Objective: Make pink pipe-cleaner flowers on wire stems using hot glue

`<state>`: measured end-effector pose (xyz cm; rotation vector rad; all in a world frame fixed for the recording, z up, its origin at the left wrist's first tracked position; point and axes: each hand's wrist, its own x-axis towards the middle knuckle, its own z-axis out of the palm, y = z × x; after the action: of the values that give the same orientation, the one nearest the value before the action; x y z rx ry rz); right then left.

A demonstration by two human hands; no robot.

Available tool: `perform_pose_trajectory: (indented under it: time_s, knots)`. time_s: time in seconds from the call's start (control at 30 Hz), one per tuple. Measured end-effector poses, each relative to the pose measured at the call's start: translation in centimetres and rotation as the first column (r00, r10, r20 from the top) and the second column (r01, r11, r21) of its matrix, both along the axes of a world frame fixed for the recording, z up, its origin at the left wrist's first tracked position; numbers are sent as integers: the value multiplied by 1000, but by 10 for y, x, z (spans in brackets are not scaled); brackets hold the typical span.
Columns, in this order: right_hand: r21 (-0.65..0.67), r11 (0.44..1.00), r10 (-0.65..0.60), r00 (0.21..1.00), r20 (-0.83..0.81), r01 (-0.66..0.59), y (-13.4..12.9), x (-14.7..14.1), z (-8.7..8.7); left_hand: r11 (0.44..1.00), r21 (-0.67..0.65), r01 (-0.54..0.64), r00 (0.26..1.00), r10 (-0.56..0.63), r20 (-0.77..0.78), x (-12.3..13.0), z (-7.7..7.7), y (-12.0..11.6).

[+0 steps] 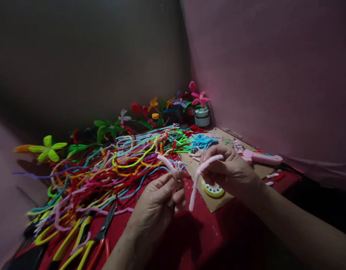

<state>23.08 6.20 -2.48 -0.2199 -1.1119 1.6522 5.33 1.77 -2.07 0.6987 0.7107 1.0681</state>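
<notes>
My left hand (161,197) is closed in a pinch on a small bundle of pipe cleaners (176,168). One pale pink strip (166,162) sticks out of it to the upper left, and thin whitish tips stand up in the middle. In my right hand (227,168) a single pale pink pipe cleaner (197,180) is pinched between thumb and fingers. It is bent, with one end hanging down to the left. The two hands are apart, held above the front of the table.
Loose coloured pipe cleaners (133,150) cover the left and middle of the red tablecloth (184,236). Scissors (105,225) and yellow-handled pliers (67,240) lie at front left. A brown board (218,204) carries a yellow round dial (212,189) and a pink-handled tool (263,157). Pipe-cleaner flowers (199,98) stand behind.
</notes>
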Motion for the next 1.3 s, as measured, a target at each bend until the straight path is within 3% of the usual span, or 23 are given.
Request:
perform_pose_trajectory:
  time_s: [0.23, 0.47, 0.8, 1.0, 1.2, 1.3]
  knots:
    - [-103, 992, 75, 997, 6, -74, -1, -17, -5, 995, 94, -34, 992, 45, -114, 1, -1, -2]
    - [-97, 988, 124, 992, 31, -120, -2, -18, -10, 997, 71, -35, 989, 44, -138, 3, -1, -6]
    - [7, 996, -91, 994, 64, 91, -3, -21, -12, 999, 48, 22, 998, -19, -57, 6, 0, -8]
    - [147, 960, -260, 953, 158, 238, -6, -21, -15, 1000, 29, 10, 999, -8, -54, 4, -3, -8]
    - [180, 957, -263, 938, 224, 226, -13, -21, -6, 998, 64, 21, 998, -17, -55, 4, -4, -8]
    - [281, 918, -354, 898, 259, 281, -16, -21, -3, 998, 64, 25, 998, -22, -54, 3, -5, -8]
